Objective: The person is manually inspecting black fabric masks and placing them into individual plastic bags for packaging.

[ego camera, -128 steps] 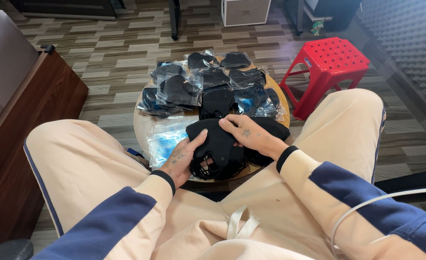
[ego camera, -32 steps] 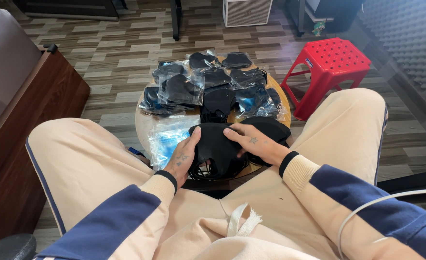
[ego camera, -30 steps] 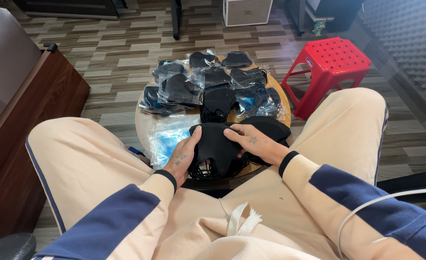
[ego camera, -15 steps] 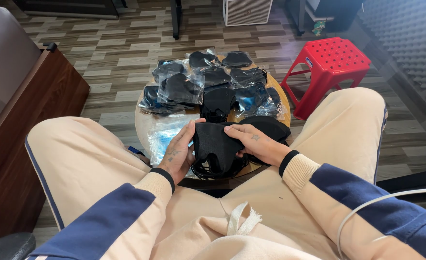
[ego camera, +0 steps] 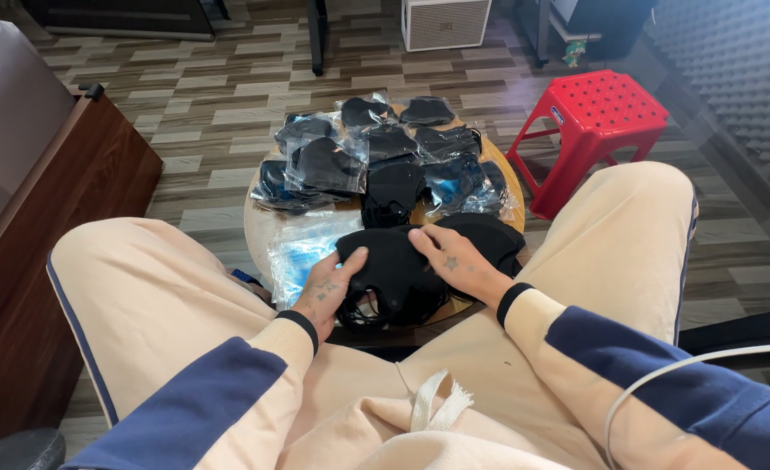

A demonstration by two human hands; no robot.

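Note:
A black fabric face mask lies on top of a stack of black masks at the near edge of a small round wooden table. My left hand grips the mask's left edge, thumb on top. My right hand presses flat on its upper right part, fingers spread. Black ear loops hang from the stack near my left hand.
Several black masks in clear plastic bags cover the far half of the table. Empty clear bags lie at its left. A red plastic stool stands at the right, a dark wooden cabinet at the left. My knees flank the table.
My left hand has moved up from the mask's lower left to grip its left edge. My right hand has stayed on the mask's top, shifting slightly left.

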